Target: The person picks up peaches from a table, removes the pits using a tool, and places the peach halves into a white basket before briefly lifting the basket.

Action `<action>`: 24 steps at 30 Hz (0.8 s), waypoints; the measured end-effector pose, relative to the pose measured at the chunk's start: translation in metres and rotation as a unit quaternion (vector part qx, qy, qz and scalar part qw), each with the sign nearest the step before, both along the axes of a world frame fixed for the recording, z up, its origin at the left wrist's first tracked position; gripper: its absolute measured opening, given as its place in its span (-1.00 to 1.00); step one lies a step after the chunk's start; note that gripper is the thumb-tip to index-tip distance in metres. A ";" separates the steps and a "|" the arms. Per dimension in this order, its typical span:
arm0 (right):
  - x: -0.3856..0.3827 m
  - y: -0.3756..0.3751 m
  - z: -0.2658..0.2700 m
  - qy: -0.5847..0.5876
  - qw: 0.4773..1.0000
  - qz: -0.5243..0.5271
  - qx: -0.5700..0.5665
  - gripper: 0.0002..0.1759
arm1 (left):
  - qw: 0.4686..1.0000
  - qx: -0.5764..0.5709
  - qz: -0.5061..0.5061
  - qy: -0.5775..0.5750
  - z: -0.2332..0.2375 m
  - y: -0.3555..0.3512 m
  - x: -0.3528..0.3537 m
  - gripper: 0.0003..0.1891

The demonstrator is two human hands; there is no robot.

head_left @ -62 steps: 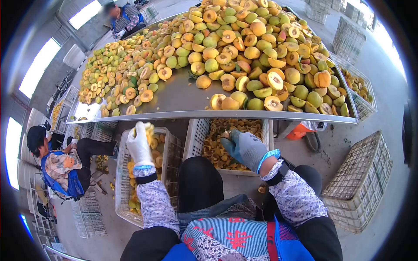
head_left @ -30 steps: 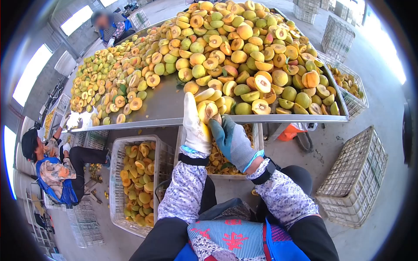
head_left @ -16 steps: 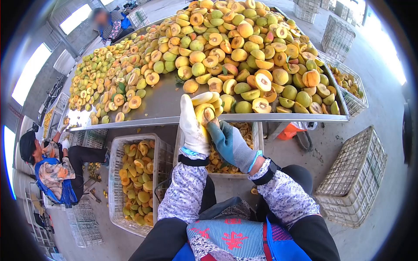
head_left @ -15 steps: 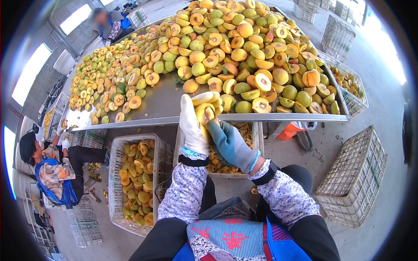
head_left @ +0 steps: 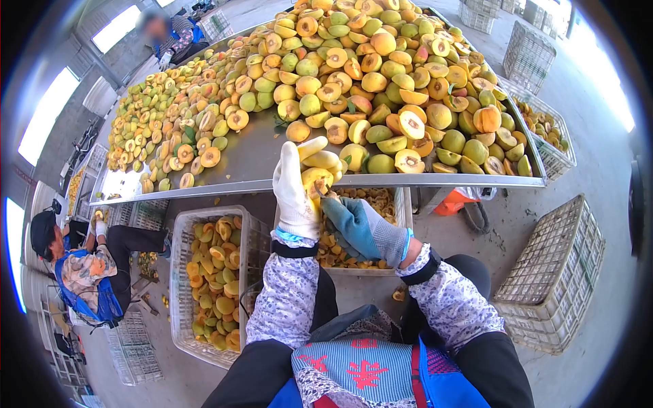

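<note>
My left hand (head_left: 294, 190), in a white glove, is closed around a yellow peach half (head_left: 317, 181), its cut face turned toward my right hand. In a blue-grey glove, my right hand (head_left: 355, 223) grips a small curved metal pitting tool (head_left: 322, 191). The tool's end touches the cut face; its handle is hidden in my fingers. Both hands are in front of the steel table's rim (head_left: 442, 180), above a crate (head_left: 405, 211) that holds peach pieces. Heaped on the table are many halved peaches (head_left: 381, 81), several with stones showing.
At my left stands a white crate (head_left: 178, 279) of peach halves. A grey lattice crate (head_left: 554, 272) stands to the right, near an orange bag (head_left: 452, 204). One co-worker (head_left: 92, 272) sits at the left, another (head_left: 173, 41) at the table's far end.
Both hands have lowered slightly, and the peach half has tilted in my left hand. My right wrist has shifted a little right. The co-worker at the left has raised their hands.
</note>
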State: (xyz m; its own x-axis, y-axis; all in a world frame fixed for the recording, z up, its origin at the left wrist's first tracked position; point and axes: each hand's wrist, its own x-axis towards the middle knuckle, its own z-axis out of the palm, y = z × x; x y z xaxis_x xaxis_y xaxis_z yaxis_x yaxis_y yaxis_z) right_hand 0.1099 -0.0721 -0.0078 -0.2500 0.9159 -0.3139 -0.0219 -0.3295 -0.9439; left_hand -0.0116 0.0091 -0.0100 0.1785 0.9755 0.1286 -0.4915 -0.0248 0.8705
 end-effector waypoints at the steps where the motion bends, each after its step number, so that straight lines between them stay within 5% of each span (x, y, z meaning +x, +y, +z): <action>1: 0.000 -0.001 0.000 -0.025 1.000 0.006 0.007 -0.39 | 0.999 0.002 -0.024 0.033 0.002 0.002 -0.005 -0.35; 4: -0.001 -0.001 -0.008 -0.018 1.000 0.002 0.012 -0.39 | 0.991 -0.003 -0.070 0.111 0.005 0.008 -0.009 -0.32; 7: 0.001 -0.001 0.000 0.101 0.992 0.035 -0.068 -0.39 | 0.998 -0.055 0.002 -0.006 0.002 0.002 0.003 -0.32; 10: 0.007 0.003 -0.002 0.164 0.977 0.079 -0.110 -0.38 | 0.997 -0.071 -0.036 0.022 0.006 0.003 -0.002 -0.32; 13: -0.003 -0.002 -0.002 -0.013 0.998 0.028 -0.048 -0.38 | 0.987 -0.069 -0.093 0.108 0.012 0.009 -0.009 -0.31; 16: -0.006 -0.002 -0.015 -0.044 0.999 -0.002 -0.022 -0.39 | 0.981 -0.061 -0.105 0.152 0.012 0.010 -0.008 -0.29; 19: 0.008 0.002 -0.005 0.118 0.979 0.097 -0.136 -0.40 | 0.992 -0.049 -0.106 0.054 0.007 0.008 -0.011 -0.31; 22: 0.009 0.004 -0.010 0.164 0.966 0.141 -0.142 -0.39 | 0.979 -0.031 -0.154 0.133 0.011 0.012 -0.016 -0.30; 24: -0.001 -0.002 -0.007 0.053 0.992 0.080 -0.082 -0.39 | 0.959 0.010 -0.175 0.222 0.010 0.015 -0.018 -0.30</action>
State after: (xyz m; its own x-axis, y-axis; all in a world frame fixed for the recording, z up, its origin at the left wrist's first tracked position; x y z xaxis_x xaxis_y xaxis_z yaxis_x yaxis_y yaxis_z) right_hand 0.1092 -0.0742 -0.0149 -0.4277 0.8002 -0.4203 -0.0533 -0.4865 -0.8721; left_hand -0.0295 0.0243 -0.0004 0.5359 0.8441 -0.0170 -0.0545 0.0547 0.9970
